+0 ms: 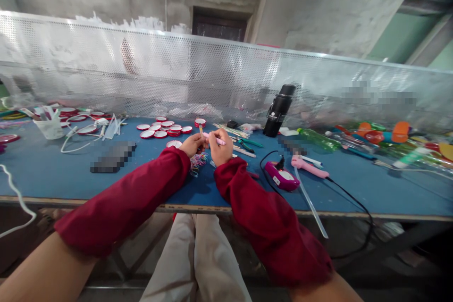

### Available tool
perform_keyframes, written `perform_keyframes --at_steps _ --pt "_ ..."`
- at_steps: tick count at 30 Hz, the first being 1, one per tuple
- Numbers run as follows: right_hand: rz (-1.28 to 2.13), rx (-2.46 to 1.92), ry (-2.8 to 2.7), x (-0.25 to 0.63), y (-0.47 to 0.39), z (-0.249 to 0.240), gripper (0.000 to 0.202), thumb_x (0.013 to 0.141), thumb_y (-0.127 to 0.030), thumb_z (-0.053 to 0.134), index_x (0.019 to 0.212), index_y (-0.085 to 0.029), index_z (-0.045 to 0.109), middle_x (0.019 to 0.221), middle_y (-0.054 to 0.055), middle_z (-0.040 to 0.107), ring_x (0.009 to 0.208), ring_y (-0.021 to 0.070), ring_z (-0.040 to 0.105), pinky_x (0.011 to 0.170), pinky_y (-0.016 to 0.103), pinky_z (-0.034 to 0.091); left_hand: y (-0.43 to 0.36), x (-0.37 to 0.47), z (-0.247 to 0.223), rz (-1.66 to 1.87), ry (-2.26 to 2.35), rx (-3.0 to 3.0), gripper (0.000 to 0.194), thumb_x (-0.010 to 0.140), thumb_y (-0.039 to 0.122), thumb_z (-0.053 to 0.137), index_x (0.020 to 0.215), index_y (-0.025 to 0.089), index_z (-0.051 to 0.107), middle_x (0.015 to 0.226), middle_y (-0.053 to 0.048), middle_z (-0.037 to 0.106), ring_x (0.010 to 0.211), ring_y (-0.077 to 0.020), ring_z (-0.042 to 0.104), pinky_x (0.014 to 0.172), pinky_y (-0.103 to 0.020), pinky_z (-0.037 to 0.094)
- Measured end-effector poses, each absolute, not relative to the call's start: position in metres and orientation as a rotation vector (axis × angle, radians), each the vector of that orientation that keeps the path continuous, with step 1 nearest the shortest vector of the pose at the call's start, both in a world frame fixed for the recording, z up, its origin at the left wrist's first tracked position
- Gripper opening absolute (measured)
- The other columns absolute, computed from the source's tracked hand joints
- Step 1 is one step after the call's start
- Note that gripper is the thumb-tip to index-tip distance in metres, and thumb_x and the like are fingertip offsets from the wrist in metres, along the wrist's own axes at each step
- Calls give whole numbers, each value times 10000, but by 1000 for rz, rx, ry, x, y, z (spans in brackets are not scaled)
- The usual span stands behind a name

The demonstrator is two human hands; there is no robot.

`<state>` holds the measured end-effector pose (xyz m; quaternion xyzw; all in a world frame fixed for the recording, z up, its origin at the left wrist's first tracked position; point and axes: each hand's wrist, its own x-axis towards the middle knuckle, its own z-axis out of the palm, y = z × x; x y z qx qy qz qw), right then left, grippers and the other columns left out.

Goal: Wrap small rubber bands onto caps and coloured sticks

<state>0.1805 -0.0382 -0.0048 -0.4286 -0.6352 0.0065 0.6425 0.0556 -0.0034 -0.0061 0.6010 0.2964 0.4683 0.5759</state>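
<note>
Over the blue tabletop (184, 184), my two hands meet close together, both in dark red sleeves. My right hand (222, 147) is closed on a slim pink pen-like stick (218, 140), which points toward my other hand. In the pinched fingers of my left hand (193, 145) a small flat tan piece (200, 128) stands upright; its kind is too small to tell. Beneath them lies a heap of thin multicoloured loops (198, 164). Just beyond my left hand are several round white discs with red rims (155, 128), some stacked.
Right of my hands lie green-handled pliers (247, 143), a purple device (282, 177) and a pink glue gun (310, 168) with a black cord. A black flask (279, 111) stands behind. At left are a dark flat object (113, 156) and a white cup (50, 128). A perforated metal screen (226, 68) borders the back.
</note>
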Motion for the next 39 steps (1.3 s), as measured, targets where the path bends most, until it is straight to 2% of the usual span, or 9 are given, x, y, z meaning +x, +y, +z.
perform_keyframes --at_steps 9,18,33,39 --pt "8 -995 -1402 181 -37 -5 244 889 -413 479 749 -219 528 689 -1 620 637 152 562 635 273 428 -3 56 -7 1099 709 1411 230 815 331 645 725 148 539 582 8 552 447 -69 445 439 -198 298" --pt "-12 -1020 -1409 181 -37 -4 242 887 -408 492 743 -217 532 693 7 630 637 155 566 636 275 430 -3 56 -7 1083 755 1401 163 849 278 587 760 150 540 586 12 549 451 -75 442 454 -205 311" --pt "7 -991 -1395 181 -37 -4 248 892 -408 483 750 -211 530 694 3 623 636 146 557 634 266 427 -1 55 -8 1096 729 1420 218 832 329 622 744 148 539 599 5 564 458 -72 453 447 -200 311" --pt "12 -984 -1437 180 -39 -4 239 887 -408 496 749 -217 533 693 3 627 646 152 565 638 268 424 -3 56 -7 1095 705 1413 189 836 289 615 746 143 535 579 17 544 447 -66 436 453 -197 311"
